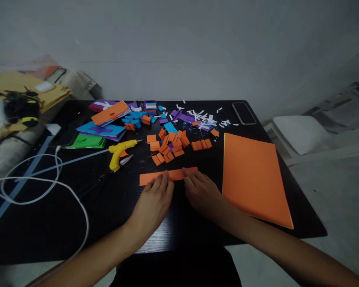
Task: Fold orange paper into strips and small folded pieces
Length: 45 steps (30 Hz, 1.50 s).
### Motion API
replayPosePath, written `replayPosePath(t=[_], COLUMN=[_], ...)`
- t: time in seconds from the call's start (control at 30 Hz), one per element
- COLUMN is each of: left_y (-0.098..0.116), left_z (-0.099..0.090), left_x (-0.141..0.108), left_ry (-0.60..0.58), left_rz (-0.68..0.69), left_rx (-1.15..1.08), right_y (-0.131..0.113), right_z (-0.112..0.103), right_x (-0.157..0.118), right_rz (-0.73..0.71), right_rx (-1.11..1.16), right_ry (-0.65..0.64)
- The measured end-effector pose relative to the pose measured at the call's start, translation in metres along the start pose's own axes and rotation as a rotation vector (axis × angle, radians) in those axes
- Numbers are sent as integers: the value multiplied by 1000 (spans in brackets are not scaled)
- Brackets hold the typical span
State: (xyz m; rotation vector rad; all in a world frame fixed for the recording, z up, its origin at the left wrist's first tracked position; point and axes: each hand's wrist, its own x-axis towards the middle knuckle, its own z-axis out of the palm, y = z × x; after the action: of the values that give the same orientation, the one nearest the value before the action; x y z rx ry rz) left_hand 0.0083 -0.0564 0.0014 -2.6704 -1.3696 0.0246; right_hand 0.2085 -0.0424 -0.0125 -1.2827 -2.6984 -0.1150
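Observation:
A long orange paper strip (176, 175) lies flat across the black table in front of me. My left hand (158, 193) presses on its middle-left part, fingers together. On its right part rest the fingertips of my right hand (202, 191), with the fingers curled together. Beyond the strip is a loose heap of small folded orange pieces (175, 142). A yellow glue gun (117, 153) lies to the left of the heap, beside scissors (126, 160). Large orange sheets (253, 179) are stacked to the right of my right hand.
Blue, purple and white scraps (202, 117) lie at the table's back, near a phone (244, 113). Folded coloured papers (103, 129) are piled at back left. A white cable (77, 201) loops over the left side. A white stool (299, 131) stands at right.

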Motion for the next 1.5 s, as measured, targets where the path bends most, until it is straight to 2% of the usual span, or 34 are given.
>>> replayPosePath(t=[0.43, 0.63, 0.87, 1.1, 1.3, 1.5], left_y=[-34, -44, -37, -28, -29, -29], left_z=[3, 1, 0, -1, -3, -4], left_x=[-39, -45, -39, -37, -35, -37], left_ry=[73, 99, 82, 97, 84, 84], left_rz=[-150, -160, -185, -183, -190, -200], left_rx=[-15, 31, 11, 84, 98, 69], right_y=[0, -1, -19, -38, -32, -13], right_z=[1, -1, -7, -10, -19, -18], right_x=[0, 1, 11, 28, 30, 11], right_rz=[9, 22, 77, 157, 160, 167], right_rx=[1, -4, -27, -82, -68, -123], right_ry=[16, -22, -143, -249, -274, -179])
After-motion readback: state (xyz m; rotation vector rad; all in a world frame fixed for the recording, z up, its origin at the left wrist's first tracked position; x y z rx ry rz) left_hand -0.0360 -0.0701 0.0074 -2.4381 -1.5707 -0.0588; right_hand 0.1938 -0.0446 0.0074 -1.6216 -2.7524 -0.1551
